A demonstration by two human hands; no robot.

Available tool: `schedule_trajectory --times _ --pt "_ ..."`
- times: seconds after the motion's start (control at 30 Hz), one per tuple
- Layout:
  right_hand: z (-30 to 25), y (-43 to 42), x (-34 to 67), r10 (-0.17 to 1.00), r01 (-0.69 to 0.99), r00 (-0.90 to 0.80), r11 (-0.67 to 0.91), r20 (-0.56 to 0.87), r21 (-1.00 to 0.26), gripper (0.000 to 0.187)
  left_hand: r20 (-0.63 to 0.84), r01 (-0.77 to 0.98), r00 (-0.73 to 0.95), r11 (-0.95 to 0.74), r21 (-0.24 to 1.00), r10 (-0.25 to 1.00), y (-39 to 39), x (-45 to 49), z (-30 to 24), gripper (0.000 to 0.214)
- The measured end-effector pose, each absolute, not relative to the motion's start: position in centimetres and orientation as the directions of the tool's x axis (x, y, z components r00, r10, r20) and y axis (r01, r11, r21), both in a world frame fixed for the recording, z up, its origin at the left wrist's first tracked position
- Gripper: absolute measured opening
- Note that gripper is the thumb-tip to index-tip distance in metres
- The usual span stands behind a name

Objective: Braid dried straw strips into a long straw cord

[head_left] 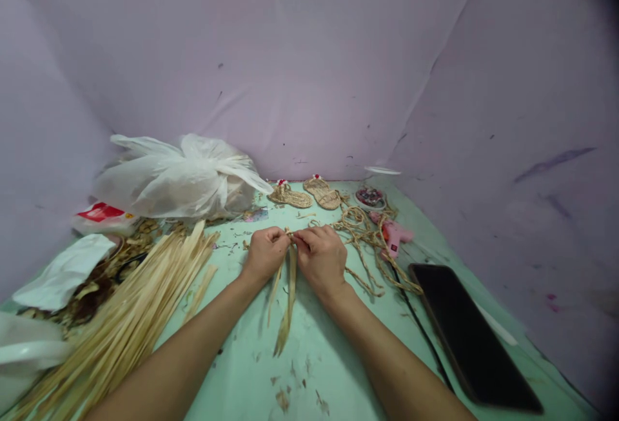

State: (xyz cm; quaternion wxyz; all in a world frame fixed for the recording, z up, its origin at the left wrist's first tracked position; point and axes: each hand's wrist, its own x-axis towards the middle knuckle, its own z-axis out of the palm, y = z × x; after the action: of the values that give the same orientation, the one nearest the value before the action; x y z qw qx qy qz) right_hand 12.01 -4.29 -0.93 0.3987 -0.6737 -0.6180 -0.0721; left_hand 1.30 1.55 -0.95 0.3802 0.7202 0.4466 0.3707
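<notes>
My left hand (265,253) and my right hand (321,256) meet in the middle, fingertips almost touching. Both are closed in a pinch on the upper end of dried plant-fibre strips (289,302), whose two loose ends hang down toward me. The exact spot where the fingers grip is partly hidden. From beside my right hand a twisted fibre rope (360,227) spreads in loose coils to the right. Beyond my hands lie two small woven sandals (290,197) with red and white decorations on top.
A pile of long dried strips (140,305) lies at left, below a tied white plastic bag (193,179). On the right are a pink glue gun (395,235), a round container of small beads (370,198) and a black phone (474,334). Purple walls enclose the green surface.
</notes>
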Motion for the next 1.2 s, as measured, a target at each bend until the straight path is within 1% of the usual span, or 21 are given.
schedule_trajectory --times 0.07,0.13,0.23,0.27,0.3,0.33,0.43,0.53,0.6,0.7,0.83,0.97,1.0,1.13,1.2 --pt "-0.84 -4.18 12.01 0.800 0.877 0.232 0.074 0.554 -0.474 0.018 0.227 0.399 0.347 -0.362 0.842 0.910 1.47 1.18 -0.83 0.017" --pt "-0.77 -4.03 11.96 0.830 0.827 0.284 0.041 0.480 -0.560 0.016 0.262 0.429 0.367 -0.413 0.804 0.892 1.32 1.05 -0.71 0.017" --pt "-0.65 -3.85 11.90 0.854 0.664 0.439 -0.099 0.279 -0.741 0.011 0.308 0.462 0.408 -0.485 0.742 0.859 1.01 0.97 -0.65 0.017" --pt "-0.57 -3.83 11.87 0.843 0.615 0.488 -0.150 0.224 -0.774 0.010 0.320 0.472 0.421 -0.506 0.722 0.849 0.90 1.00 -0.66 0.017" --pt "-0.48 -3.85 11.83 0.826 0.591 0.527 -0.186 0.200 -0.785 0.009 0.329 0.483 0.427 -0.520 0.704 0.843 0.81 1.06 -0.68 0.017" --pt "-0.37 -3.89 11.77 0.805 0.594 0.554 -0.204 0.212 -0.778 0.009 0.334 0.495 0.424 -0.524 0.693 0.842 0.72 1.14 -0.70 0.017" --pt "-0.15 -4.05 11.52 0.747 0.663 0.578 -0.197 0.328 -0.722 0.013 0.337 0.508 0.375 -0.495 0.704 0.864 0.59 1.42 -0.74 0.017" --pt "-0.39 -4.00 11.34 0.738 0.657 0.580 -0.173 0.345 -0.734 0.013 0.325 0.473 0.336 -0.457 0.753 0.884 0.63 1.55 -0.79 0.017" --pt "-0.72 -3.81 11.36 0.745 0.649 0.551 -0.099 0.376 -0.754 0.010 0.322 0.446 0.320 -0.442 0.778 0.891 0.69 1.53 -0.84 0.017" --pt "-1.04 -3.49 11.62 0.774 0.676 0.449 0.033 0.447 -0.736 0.008 0.326 0.412 0.316 -0.438 0.799 0.891 0.76 1.45 -0.88 0.017" --pt "-0.91 -3.32 12.15 0.843 0.699 0.343 0.065 0.415 -0.712 0.009 0.326 0.420 0.335 -0.450 0.788 0.884 0.82 1.40 -0.85 0.017" --pt "-0.76 -3.51 12.30 0.835 0.710 0.347 0.065 0.428 -0.702 0.010 0.307 0.496 0.324 -0.437 0.751 0.895 0.83 1.47 -0.89 0.018" --pt "-0.76 -3.58 12.27 0.829 0.707 0.346 0.077 0.439 -0.703 0.011 0.301 0.506 0.324 -0.433 0.746 0.897 0.83 1.48 -0.90 0.019" --pt "-0.80 -3.74 12.21 0.838 0.677 0.291 0.161 0.462 -0.718 0.028 0.297 0.509 0.377 -0.464 0.725 0.878 0.92 1.35 -0.75 0.018" --pt "-0.80 -3.72 12.31 0.851 0.679 0.258 0.176 0.456 -0.712 0.026 0.294 0.521 0.403 -0.481 0.705 0.867 1.01 1.20 -0.60 0.016"
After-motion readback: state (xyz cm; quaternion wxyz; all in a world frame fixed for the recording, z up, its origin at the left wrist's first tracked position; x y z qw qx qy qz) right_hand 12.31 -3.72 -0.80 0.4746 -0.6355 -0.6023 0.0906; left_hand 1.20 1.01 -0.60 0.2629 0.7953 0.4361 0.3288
